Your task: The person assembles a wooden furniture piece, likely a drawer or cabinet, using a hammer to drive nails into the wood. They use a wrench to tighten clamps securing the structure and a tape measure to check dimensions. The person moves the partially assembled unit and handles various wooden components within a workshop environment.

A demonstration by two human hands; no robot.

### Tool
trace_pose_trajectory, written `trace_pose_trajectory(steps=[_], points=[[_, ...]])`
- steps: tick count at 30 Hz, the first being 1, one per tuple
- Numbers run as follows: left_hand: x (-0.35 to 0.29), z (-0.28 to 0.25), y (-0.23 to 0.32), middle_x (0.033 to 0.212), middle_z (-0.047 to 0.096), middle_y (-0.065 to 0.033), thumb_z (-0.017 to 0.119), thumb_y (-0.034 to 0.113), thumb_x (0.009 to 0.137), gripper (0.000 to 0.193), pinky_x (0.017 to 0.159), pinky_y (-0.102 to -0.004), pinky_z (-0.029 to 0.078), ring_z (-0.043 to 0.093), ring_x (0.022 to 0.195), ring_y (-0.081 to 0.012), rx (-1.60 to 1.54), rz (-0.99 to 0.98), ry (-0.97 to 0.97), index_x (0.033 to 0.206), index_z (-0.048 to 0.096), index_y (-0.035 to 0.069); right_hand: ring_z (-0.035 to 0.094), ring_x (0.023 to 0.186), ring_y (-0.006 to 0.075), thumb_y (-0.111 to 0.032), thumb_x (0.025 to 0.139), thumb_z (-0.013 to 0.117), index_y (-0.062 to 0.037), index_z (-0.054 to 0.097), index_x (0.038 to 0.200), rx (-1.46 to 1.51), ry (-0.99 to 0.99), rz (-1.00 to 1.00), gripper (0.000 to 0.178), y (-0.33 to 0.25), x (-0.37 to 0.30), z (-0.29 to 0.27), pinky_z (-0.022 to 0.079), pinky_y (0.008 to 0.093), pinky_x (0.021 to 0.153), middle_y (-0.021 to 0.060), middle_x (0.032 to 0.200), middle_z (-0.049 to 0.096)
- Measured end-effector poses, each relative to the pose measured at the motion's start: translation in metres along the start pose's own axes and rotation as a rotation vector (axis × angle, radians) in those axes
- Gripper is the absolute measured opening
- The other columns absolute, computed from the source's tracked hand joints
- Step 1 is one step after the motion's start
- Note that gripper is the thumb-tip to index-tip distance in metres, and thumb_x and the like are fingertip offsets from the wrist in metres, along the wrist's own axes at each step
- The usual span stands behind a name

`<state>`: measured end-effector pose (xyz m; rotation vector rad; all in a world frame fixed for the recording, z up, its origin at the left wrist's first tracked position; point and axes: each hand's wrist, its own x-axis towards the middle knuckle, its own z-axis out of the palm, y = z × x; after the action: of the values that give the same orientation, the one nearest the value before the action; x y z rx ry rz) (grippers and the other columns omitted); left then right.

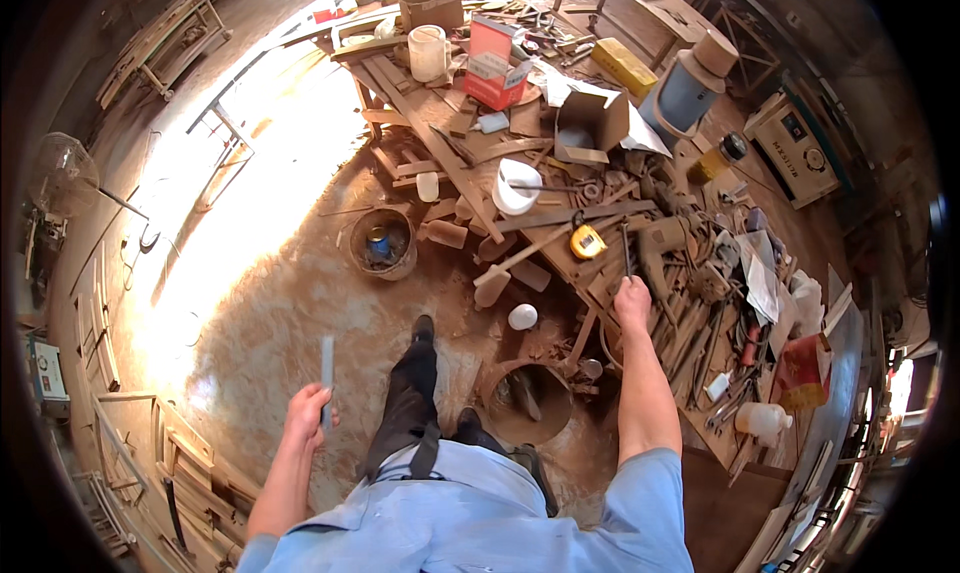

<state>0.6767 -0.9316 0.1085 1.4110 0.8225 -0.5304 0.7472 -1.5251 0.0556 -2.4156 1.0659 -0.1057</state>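
My left hand (310,416), out over the floor at the left, is closed around a flat grey metal strip (327,361). The strip stands nearly upright in my grip; whether it is a blade or a rule I cannot make out. Stretched forward over the cluttered workbench (590,281), my right hand (632,303) grips a thin dark rod-like tool (627,251), whose far end lies among the clutter. Just left of that tool is a yellow tape measure (587,241). A white plastic tub (517,187) sits farther back on the bench.
Below the bench's left edge stand a bucket (383,245) with a blue can in it and a larger round bin (527,403). Loose tools and wood scraps cover the bench, with an open cardboard box (590,128) and a blue-grey jug (683,93). Wooden frames (185,443) lean at lower left.
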Motion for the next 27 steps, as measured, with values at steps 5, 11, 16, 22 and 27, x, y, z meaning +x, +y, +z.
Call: trace_pose_trajectory(steps=[5,11,16,22,27], points=[[0.098,0.095,0.111,0.076,0.056,-0.0058,0.055,0.013,0.09,0.025,0.053,-0.0305,0.048,0.055,0.061,-0.0154,0.242,0.034,-0.184,0.11,0.057,-0.001,0.055,0.107,0.039,-0.022,0.094,0.051,-0.0024,0.046,0.127,-0.281,-0.08,0.193,0.039,-0.044,0.012,-0.001,0.046,0.0472,0.087,0.021,0.116,0.057],[0.197,0.216,0.24,0.069,0.06,-0.0095,0.052,0.013,0.081,0.024,0.058,-0.0312,0.045,0.058,0.062,-0.0159,0.813,0.644,-0.388,0.097,0.064,-0.001,0.052,0.106,0.0433,-0.013,0.088,0.058,0.001,0.042,0.127,-0.282,0.014,0.243,0.044,-0.024,0.006,0.019,0.045,0.0476,0.087,0.0263,0.123,0.045],[0.272,0.315,0.303,0.09,0.064,-0.0182,0.052,0.013,0.081,0.02,0.078,-0.0443,0.048,0.061,0.089,-0.0374,1.232,1.083,-0.292,0.093,0.067,0.006,0.049,0.11,0.0429,-0.014,0.086,0.059,0.0014,0.041,0.129,-0.226,0.121,0.204,0.049,-0.041,-0.018,0.02,0.043,0.0459,0.091,0.0264,0.124,0.043],[0.327,0.404,0.317,0.089,0.063,-0.0096,0.056,0.012,0.073,0.017,0.079,-0.0405,0.046,0.058,0.095,-0.0309,1.597,1.356,-0.46,0.086,0.067,0.009,0.053,0.099,0.0365,-0.018,0.084,0.063,0.0028,0.05,0.121,-0.073,0.082,0.229,0.044,-0.041,-0.095,0.012,0.044,0.0411,0.085,0.0224,0.113,0.051],[0.33,0.422,0.302,0.095,0.062,-0.0096,0.056,0.01,0.073,0.027,0.083,-0.0382,0.043,0.053,0.101,-0.0291,1.562,1.465,-0.446,0.099,0.063,0.008,0.058,0.087,0.0293,-0.017,0.083,0.064,0.0025,0.055,0.116,0.029,-0.021,0.32,0.04,-0.046,-0.171,0.035,0.047,0.038,0.08,0.0177,0.103,0.058]])
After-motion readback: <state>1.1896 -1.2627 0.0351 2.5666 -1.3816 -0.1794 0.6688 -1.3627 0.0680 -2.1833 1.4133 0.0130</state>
